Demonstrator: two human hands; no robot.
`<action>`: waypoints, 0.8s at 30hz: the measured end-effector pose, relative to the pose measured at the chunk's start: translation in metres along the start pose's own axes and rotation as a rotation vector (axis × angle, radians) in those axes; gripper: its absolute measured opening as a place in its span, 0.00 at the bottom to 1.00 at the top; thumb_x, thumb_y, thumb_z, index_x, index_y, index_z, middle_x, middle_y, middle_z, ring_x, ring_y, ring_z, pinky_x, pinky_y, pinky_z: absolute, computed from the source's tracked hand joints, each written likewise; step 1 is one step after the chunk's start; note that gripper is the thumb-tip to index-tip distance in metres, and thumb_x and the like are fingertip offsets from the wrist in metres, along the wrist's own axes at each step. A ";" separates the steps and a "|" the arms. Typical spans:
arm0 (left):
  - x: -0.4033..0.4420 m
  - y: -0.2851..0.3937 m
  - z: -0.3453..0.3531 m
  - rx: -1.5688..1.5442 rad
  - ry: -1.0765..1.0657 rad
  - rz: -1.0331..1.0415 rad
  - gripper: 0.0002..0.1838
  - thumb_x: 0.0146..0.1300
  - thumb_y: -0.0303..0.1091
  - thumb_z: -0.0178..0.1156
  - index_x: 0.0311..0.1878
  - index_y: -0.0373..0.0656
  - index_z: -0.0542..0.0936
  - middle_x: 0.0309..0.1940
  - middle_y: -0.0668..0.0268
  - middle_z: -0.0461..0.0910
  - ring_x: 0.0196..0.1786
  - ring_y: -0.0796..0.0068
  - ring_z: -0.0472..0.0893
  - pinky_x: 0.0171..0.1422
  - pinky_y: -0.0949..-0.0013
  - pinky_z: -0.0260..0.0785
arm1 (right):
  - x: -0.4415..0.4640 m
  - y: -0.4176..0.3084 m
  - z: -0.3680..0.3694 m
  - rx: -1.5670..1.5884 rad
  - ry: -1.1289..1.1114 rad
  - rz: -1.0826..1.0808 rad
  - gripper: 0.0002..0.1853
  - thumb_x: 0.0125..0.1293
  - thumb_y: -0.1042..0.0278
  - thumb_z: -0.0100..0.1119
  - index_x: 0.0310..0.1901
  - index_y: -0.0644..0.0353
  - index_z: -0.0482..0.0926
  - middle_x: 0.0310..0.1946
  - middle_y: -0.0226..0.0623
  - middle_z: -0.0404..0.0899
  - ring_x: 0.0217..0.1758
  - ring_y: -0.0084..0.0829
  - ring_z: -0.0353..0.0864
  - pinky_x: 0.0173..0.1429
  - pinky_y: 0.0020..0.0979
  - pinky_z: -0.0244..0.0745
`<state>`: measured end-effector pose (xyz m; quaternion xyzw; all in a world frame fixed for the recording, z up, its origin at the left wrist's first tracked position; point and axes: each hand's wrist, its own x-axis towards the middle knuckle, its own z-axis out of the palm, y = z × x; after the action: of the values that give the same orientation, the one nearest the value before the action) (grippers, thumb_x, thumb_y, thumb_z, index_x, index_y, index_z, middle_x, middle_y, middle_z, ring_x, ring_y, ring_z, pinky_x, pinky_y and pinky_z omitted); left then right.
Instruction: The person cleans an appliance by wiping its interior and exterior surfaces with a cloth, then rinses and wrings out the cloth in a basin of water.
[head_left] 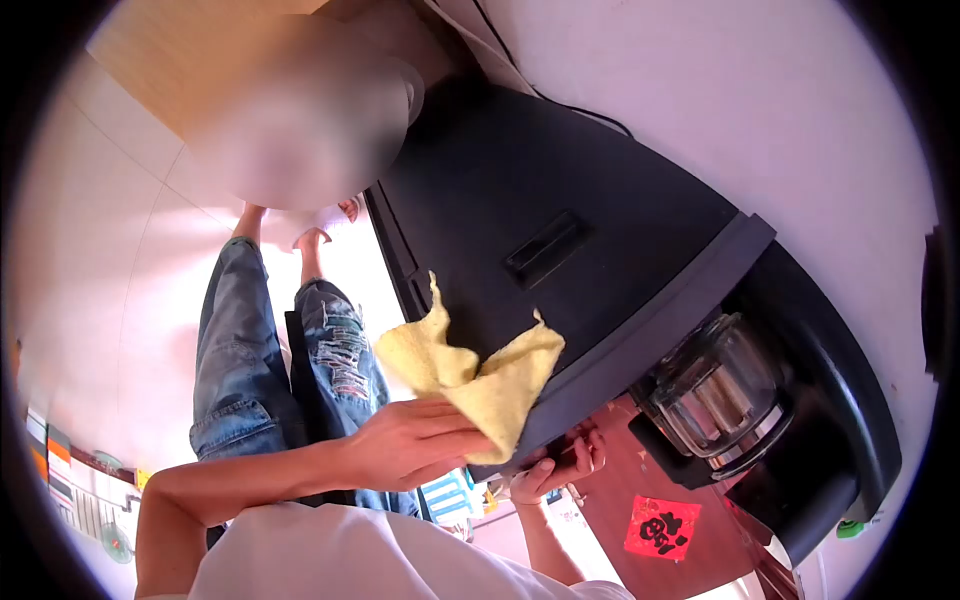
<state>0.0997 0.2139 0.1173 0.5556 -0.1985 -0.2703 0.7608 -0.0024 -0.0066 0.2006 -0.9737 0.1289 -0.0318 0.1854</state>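
My left hand (415, 440) is closed on a crumpled yellow cloth (500, 395). The cloth lies over the near edge of a large black appliance (600, 200), which has a smooth panel with a recessed slot and a thick curved rim. Below that rim, my right hand (555, 475) is turned up with the thumb and fingers apart and slightly curled. It is close to the appliance's lower edge; whether it touches is hidden in shadow. A glass carafe (720, 395) with a dark handle sits in the black appliance to the right.
Beneath the appliance is a reddish-brown surface (615, 520) bearing a red paper with a black character (662, 527). A dark cord (580, 112) runs along the pale wall. A blurred, pale round shape (300, 120) covers the upper left. My jeans-clad legs (240, 360) stand beside the appliance.
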 end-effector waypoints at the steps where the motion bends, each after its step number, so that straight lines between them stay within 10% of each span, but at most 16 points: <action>1: -0.005 -0.005 -0.002 0.043 0.037 0.080 0.16 0.59 0.31 0.54 0.52 0.44 0.75 0.54 0.65 0.73 0.48 0.61 0.79 0.57 0.61 0.69 | 0.000 0.000 0.002 0.017 0.015 0.008 0.23 0.67 0.48 0.44 0.55 0.56 0.61 0.58 0.44 0.53 0.65 0.42 0.52 0.68 0.47 0.48; 6: 0.017 -0.031 -0.002 0.082 -0.129 -0.078 0.23 0.67 0.47 0.44 0.60 0.45 0.69 0.57 0.56 0.69 0.65 0.60 0.64 0.74 0.55 0.44 | 0.009 -0.005 0.009 0.090 0.006 -0.024 0.22 0.66 0.50 0.44 0.55 0.55 0.59 0.58 0.43 0.50 0.65 0.40 0.52 0.66 0.45 0.53; 24: 0.260 -0.075 -0.014 0.134 0.054 0.251 0.32 0.71 0.49 0.34 0.67 0.31 0.53 0.68 0.48 0.52 0.71 0.56 0.52 0.74 0.62 0.45 | 0.005 -0.007 0.012 -0.013 0.091 0.001 0.26 0.65 0.46 0.44 0.52 0.61 0.61 0.56 0.47 0.54 0.65 0.42 0.53 0.66 0.47 0.49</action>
<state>0.2954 0.0428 0.0422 0.5830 -0.2636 -0.1442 0.7549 0.0050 0.0021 0.1924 -0.9724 0.1379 -0.0752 0.1728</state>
